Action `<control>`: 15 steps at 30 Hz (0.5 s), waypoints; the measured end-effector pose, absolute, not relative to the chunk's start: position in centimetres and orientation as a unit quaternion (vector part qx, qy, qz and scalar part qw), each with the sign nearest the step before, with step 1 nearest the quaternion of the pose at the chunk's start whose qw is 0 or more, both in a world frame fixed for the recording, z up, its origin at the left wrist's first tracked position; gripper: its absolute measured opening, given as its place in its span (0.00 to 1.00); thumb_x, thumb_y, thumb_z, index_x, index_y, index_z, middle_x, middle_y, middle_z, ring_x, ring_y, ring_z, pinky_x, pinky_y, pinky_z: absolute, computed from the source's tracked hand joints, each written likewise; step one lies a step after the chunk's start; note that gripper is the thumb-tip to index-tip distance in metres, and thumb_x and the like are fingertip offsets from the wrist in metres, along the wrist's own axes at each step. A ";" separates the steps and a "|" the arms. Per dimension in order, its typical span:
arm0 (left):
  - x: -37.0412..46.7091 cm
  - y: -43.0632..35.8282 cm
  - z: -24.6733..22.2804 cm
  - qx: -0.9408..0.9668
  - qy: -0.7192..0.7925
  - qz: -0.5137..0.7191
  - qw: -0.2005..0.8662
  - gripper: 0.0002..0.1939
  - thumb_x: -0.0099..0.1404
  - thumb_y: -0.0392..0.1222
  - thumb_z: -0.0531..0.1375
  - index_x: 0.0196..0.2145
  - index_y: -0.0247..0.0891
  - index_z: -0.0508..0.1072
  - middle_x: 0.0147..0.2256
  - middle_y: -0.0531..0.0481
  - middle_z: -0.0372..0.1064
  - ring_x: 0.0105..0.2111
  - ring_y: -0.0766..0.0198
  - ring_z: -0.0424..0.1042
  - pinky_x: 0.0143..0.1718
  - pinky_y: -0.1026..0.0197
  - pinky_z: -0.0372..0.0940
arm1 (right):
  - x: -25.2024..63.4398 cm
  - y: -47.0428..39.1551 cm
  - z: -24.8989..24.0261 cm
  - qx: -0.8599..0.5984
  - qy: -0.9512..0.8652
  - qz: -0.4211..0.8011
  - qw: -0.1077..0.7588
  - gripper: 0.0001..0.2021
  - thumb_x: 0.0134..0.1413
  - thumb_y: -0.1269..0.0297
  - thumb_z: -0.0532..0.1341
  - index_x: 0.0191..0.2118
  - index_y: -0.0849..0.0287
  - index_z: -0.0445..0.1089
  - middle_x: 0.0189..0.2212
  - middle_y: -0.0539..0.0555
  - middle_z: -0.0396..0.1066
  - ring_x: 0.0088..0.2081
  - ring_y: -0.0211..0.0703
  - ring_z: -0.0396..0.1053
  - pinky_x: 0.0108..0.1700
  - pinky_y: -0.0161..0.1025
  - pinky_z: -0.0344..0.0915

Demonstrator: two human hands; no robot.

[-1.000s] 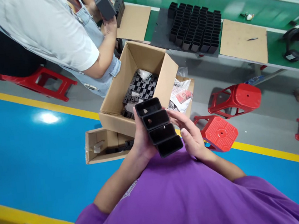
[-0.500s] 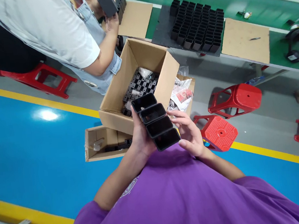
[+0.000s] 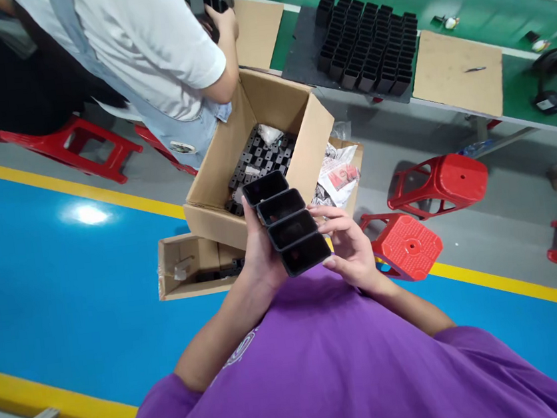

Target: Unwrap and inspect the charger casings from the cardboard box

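Observation:
A staggered row of several black, open-topped rectangular boxes [image 3: 288, 231] is held in front of my chest, their dark hollows facing up. My left hand [image 3: 262, 258] is closed around the row's left side, with the palm beneath and the thumb along the edge. On the other side my right hand [image 3: 351, 248] grips the row's right ends with fingertips and thumb. Just beyond the row stands a large open carton [image 3: 218, 212] with many small black blocks [image 3: 265, 157] and a crumpled clear bag in it.
A smaller carton [image 3: 162, 269] lies beside the large one. At the left a co-worker [image 3: 153, 42] handles dark boxes at the green bench. Rows of black boxes [image 3: 368, 44] stand on a dark mat, next to a cardboard sheet [image 3: 459, 74]. Red stools [image 3: 408, 244] stand at right.
The co-worker has leaned toward the bench and moved the dark boxes there. My hands and the row have shifted slightly up and left, and my right thumb has come closer against the row.

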State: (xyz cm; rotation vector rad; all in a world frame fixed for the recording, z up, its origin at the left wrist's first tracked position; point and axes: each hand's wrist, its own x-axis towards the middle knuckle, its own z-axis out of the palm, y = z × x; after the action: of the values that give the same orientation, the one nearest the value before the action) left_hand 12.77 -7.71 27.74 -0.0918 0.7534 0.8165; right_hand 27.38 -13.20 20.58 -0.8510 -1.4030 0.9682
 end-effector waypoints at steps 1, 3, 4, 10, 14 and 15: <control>12.8 -7.7 27.8 -0.042 0.359 0.389 0.847 0.44 0.70 0.72 0.37 0.37 0.34 0.80 0.28 0.42 0.78 0.26 0.56 0.76 0.30 0.53 0.73 | 27.4 -13.2 20.6 -0.366 -0.601 0.412 0.579 0.17 0.61 0.48 0.64 0.51 0.48 0.67 0.58 0.59 0.68 0.66 0.56 0.64 0.64 0.62 0.68; 12.9 -7.7 27.9 -0.038 0.368 0.391 0.843 0.44 0.71 0.72 0.36 0.36 0.34 0.80 0.27 0.43 0.78 0.25 0.57 0.76 0.29 0.55 0.72 | 27.3 -13.1 20.5 -0.364 -0.600 0.412 0.582 0.17 0.61 0.49 0.64 0.51 0.48 0.67 0.58 0.59 0.68 0.66 0.56 0.64 0.64 0.62 0.68; 12.9 -7.7 28.0 -0.035 0.371 0.393 0.840 0.44 0.71 0.71 0.36 0.35 0.34 0.80 0.27 0.43 0.78 0.25 0.57 0.76 0.28 0.55 0.72 | 27.2 -13.1 20.6 -0.361 -0.598 0.412 0.585 0.17 0.61 0.49 0.64 0.51 0.48 0.67 0.58 0.58 0.68 0.65 0.55 0.64 0.64 0.61 0.68; 12.8 -7.6 28.0 -0.025 0.380 0.410 0.829 0.44 0.71 0.71 0.37 0.37 0.36 0.80 0.28 0.44 0.79 0.26 0.56 0.78 0.30 0.55 0.73 | 27.0 -13.0 20.9 -0.342 -0.578 0.430 0.603 0.15 0.61 0.53 0.66 0.52 0.47 0.69 0.56 0.57 0.69 0.64 0.54 0.67 0.64 0.59 0.68; 12.7 -7.7 27.9 -0.026 0.397 0.417 0.817 0.43 0.71 0.72 0.38 0.38 0.36 0.80 0.28 0.44 0.79 0.28 0.56 0.79 0.31 0.54 0.74 | 27.1 -13.1 21.2 -0.337 -0.574 0.438 0.604 0.14 0.64 0.52 0.63 0.53 0.47 0.70 0.55 0.57 0.71 0.62 0.54 0.68 0.64 0.58 0.68; 12.6 -7.7 27.9 -0.025 0.401 0.419 0.815 0.42 0.71 0.71 0.38 0.38 0.36 0.80 0.28 0.44 0.79 0.28 0.55 0.79 0.32 0.53 0.74 | 27.1 -13.1 21.2 -0.335 -0.569 0.441 0.608 0.14 0.66 0.53 0.61 0.53 0.47 0.71 0.55 0.56 0.72 0.61 0.53 0.69 0.64 0.58 0.68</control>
State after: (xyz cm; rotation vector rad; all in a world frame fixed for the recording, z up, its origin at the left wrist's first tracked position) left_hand 12.65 -7.70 27.92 -0.0538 0.8548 0.8931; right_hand 27.10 -13.15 21.21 -0.7729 -1.3138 1.0194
